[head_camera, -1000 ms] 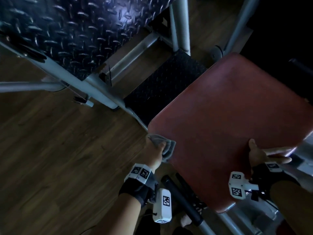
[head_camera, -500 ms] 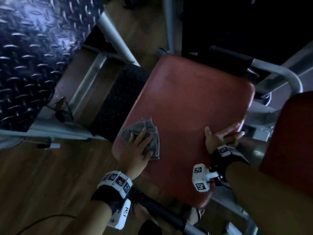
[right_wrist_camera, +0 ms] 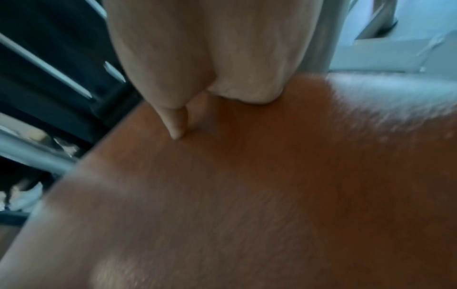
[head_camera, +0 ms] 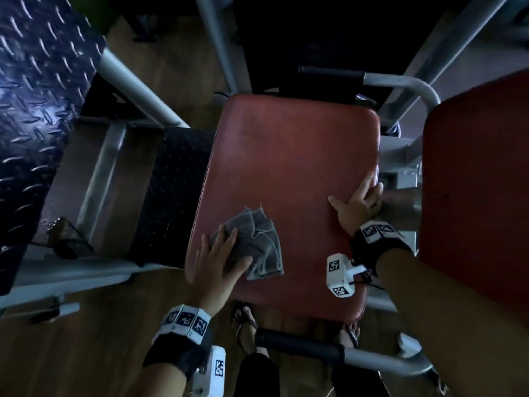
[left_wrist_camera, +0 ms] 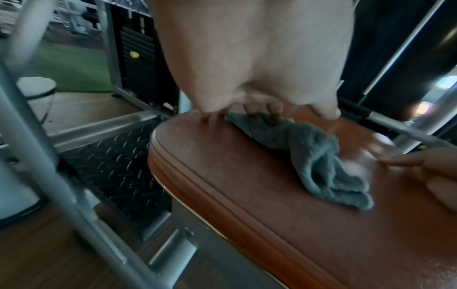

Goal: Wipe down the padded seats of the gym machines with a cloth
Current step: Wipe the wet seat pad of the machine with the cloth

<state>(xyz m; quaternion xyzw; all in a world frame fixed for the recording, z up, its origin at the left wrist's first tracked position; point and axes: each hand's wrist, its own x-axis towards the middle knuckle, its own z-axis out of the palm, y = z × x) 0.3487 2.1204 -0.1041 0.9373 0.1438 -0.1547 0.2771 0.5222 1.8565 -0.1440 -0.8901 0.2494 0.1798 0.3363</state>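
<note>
A red padded seat (head_camera: pixel 286 156) fills the middle of the head view. A crumpled grey cloth (head_camera: pixel 257 245) lies on its near left part. My left hand (head_camera: pixel 220 253) lies flat on the cloth's left end with fingers spread and straight, pressing it onto the pad near the left edge. In the left wrist view the cloth (left_wrist_camera: pixel 311 156) trails to the right from under the fingers (left_wrist_camera: pixel 274 113) over the seat (left_wrist_camera: pixel 247 195). My right hand (head_camera: pixel 357 202) rests flat on the seat's right edge, thumb out; its thumb (right_wrist_camera: pixel 175 125) touches the pad (right_wrist_camera: pixel 247 195).
A second red pad (head_camera: pixel 481 196) stands at the right. Grey frame tubes (head_camera: pixel 137 81) and black tread plates (head_camera: pixel 171 179) lie left of the seat. A black-gripped handle bar (head_camera: pixel 297 343) crosses below the seat's near edge, by my sandalled foot (head_camera: pixel 243 322). The floor is wood.
My left hand slid the cloth from the seat's left corner onto the pad surface and flattened on it. The right hand stayed on the seat's right edge while the view swung round.
</note>
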